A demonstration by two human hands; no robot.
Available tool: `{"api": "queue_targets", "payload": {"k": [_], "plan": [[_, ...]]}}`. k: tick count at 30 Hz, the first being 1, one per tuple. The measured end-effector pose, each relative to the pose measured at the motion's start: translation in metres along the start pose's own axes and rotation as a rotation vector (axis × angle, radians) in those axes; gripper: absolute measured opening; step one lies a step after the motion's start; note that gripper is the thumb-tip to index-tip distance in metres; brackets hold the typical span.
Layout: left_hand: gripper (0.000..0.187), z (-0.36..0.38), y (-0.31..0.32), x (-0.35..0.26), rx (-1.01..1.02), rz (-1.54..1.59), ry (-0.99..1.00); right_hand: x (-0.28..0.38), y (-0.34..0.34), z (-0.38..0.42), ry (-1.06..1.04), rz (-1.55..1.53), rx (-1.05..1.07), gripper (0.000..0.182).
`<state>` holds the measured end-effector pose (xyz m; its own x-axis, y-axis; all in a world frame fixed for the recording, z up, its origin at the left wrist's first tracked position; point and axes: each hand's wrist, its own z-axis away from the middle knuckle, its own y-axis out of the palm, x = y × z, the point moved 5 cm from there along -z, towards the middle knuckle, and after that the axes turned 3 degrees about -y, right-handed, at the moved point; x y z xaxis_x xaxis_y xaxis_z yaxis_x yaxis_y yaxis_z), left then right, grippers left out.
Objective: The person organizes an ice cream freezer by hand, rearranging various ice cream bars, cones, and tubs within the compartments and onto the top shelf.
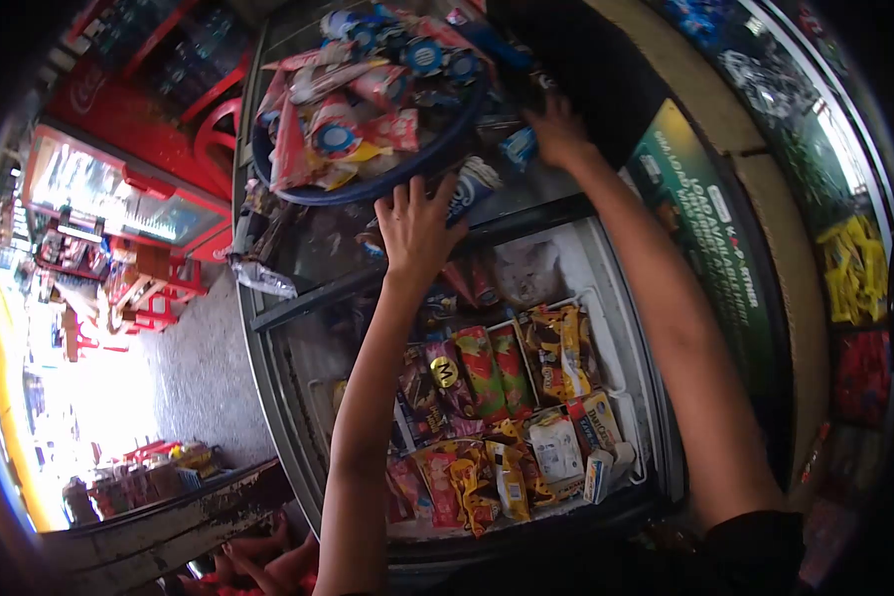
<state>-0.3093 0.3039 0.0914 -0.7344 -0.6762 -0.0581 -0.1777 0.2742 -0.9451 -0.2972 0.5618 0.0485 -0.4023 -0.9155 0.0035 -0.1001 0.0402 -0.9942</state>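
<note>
My left hand (417, 226) rests on the glass lid (333, 248) of a chest freezer, just below the rim of a blue basin (372, 189). Its fingers are spread, and a blue-and-white ice cream wrapper (477, 187) lies against its thumb side. Pink, white and blue wrapped ice cream cones (338, 129) heap up in the basin. Farther right, my right hand (560, 134) is open at the back of the lid, fingers apart, beside a small bright-blue packet (519, 147). Its fingertips reach toward dark-wrapped items I cannot make out.
Under the lid, the freezer's uncovered part shows white baskets (606, 328) of wrapped ice cream bars (482, 372) and small boxes (556, 445). A green sign (700, 214) stands at right, near yellow packets (854, 270). Red coolers (119, 129) and stools (174, 283) are at left.
</note>
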Motion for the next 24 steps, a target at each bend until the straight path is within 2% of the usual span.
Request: {"api": "queue_targets", "payload": {"k": [3, 5, 7, 8, 10, 12, 14, 16, 17, 20, 22, 24], "plan": [[0.064, 0.027, -0.033, 0.000, -0.076, 0.108, 0.175, 0.010, -0.026, -0.002, -0.068, 0.083, 0.092, 0.060], [0.064, 0.052, -0.044, 0.000, -0.031, 0.140, 0.192, 0.010, -0.027, -0.004, -0.112, 0.155, 0.138, 0.055], [0.065, 0.078, -0.043, -0.003, 0.024, 0.218, 0.239, 0.005, -0.022, -0.008, -0.212, 0.178, -0.032, 0.051], [0.065, 0.091, -0.038, -0.004, 0.038, 0.253, 0.252, -0.001, -0.010, -0.011, -0.224, 0.180, -0.030, 0.051], [0.067, 0.115, -0.017, 0.002, 0.169, 0.356, 0.172, -0.005, -0.002, -0.012, -0.301, 0.100, -0.293, 0.046], [0.069, 0.130, 0.007, 0.012, 0.283, 0.413, 0.039, 0.000, -0.001, -0.001, -0.359, 0.086, -0.281, 0.041], [0.069, 0.133, 0.035, 0.029, 0.261, 0.325, 0.064, 0.011, -0.002, 0.016, -0.420, 0.072, -0.272, 0.037], [0.069, 0.130, 0.058, 0.045, 0.235, 0.231, 0.083, 0.022, 0.003, 0.029, -0.449, -0.272, -0.081, 0.027], [0.063, 0.129, 0.070, 0.053, 0.292, 0.197, 0.036, 0.031, -0.006, 0.037, -0.460, -0.270, -0.082, 0.027], [0.060, 0.131, 0.098, 0.067, 0.429, 0.182, -0.057, 0.047, -0.033, 0.064, -0.349, -0.276, 0.018, 0.022], [0.062, 0.137, 0.096, 0.068, 0.338, 0.277, -0.157, 0.050, -0.056, 0.089, -0.177, -0.330, -0.083, 0.020], [0.063, 0.148, 0.099, 0.069, 0.458, 0.364, -0.231, 0.052, -0.057, 0.123, -0.152, -0.336, -0.054, 0.026]]}}
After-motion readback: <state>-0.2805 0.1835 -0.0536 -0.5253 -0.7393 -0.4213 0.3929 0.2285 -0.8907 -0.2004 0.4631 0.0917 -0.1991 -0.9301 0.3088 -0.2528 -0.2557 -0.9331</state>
